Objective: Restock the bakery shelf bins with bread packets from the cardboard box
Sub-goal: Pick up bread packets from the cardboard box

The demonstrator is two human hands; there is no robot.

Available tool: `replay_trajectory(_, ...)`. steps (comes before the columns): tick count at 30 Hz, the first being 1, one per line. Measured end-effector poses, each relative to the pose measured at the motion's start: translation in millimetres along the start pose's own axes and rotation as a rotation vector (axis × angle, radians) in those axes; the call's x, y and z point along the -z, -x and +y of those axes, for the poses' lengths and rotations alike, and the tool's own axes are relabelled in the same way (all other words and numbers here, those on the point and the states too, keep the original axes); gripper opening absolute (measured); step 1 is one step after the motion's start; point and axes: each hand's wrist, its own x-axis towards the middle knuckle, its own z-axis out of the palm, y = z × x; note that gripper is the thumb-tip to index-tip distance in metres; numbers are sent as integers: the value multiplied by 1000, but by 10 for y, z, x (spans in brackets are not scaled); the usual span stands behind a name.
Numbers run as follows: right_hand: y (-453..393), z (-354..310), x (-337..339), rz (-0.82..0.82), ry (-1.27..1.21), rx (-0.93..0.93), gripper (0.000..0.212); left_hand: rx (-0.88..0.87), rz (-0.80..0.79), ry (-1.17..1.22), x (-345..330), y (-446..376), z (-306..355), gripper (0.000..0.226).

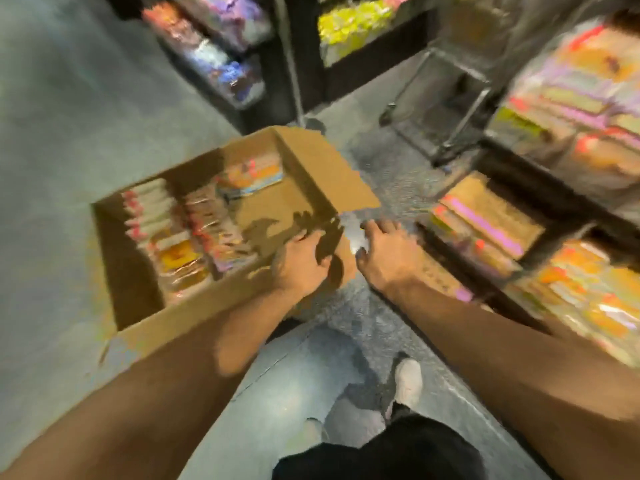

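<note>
Cardboard box (304,174) sits on the floor (69,133) at the left of the aisle, its flaps open and its right flap standing up toward the shelves. Inside it, bread packets (180,237) stand on edge in rows along the left and middle, with one more packet lying flat at the far end; their wrappers show red, orange, yellow and white bands, but motion blur smears every label and no brand or writing can be read. The left hand (301,261) rests on the box's near right corner, fingers curled over the cardboard edge and gripping it. The right hand (384,251) hangs just beside that corner, above the floor, fingers loosely spread and bent downward, holding nothing that can be made out. To the right, the bakery shelf bins (491,220) hold stacked packets in orange, pink, purple and yellow wrappers, their printing equally unreadable. A wire trolley (446,98) stands farther back in the aisle, and dark shelves (346,29) with yellow and purple bags line the rear. A white shoe (410,379) shows below on the floor.
</note>
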Motion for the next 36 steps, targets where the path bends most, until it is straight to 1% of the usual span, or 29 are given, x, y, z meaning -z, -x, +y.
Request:
replay_trajectory(2, -22, -463, -225, -44, -10, 52, 48, 52, -2, -3, 114, 155, -530, 52)
replay_trajectory(5, -66, -1084, -507, -66, -27, 105, 44, 92, 29, 48, 304, 346, -1166, 62)
replay_trajectory(7, -162, -1401, -674, -69, -29, 159, 44, 188, 25, 36, 409, 370, -1497, 54)
replay_trajectory(9, -354, -1662, -829, -105, -53, 215, 43, 278, 16, 25, 442, 313, -1783, 47)
replay_trajectory(13, -876, -2096, -1193, -189, -42, 293, 39, 372, 9, 69, 426, 61, -2275, 48)
replay_trajectory(16, -1253, -2338, -1535, -270, -26, 313, 48, 430, 2, 96, 383, -246, -2598, 44)
replay_trajectory(18, -1466, -2429, -1793, -312, -18, 321, 53, 443, -17, 110, 294, -465, -2799, 42)
replay_trajectory(23, -1896, -2527, -2430, -421, 28, 314, 52, 452, -62, 126, -87, -1019, -3273, 39)
replay_trajectory(29, -2174, -2531, -3161, -518, 120, 285, 57, 366, -230, 35, -646, -1463, -3754, 48)
replay_trajectory(33, -2232, -2488, -3452, -516, 194, 248, 60, 309, -290, -71, -895, -1596, -3925, 55)
replay_trajectory(36, -2271, -2442, -3563, -505, 220, 220, 58, 315, -313, -145, -992, -1687, -3964, 51)
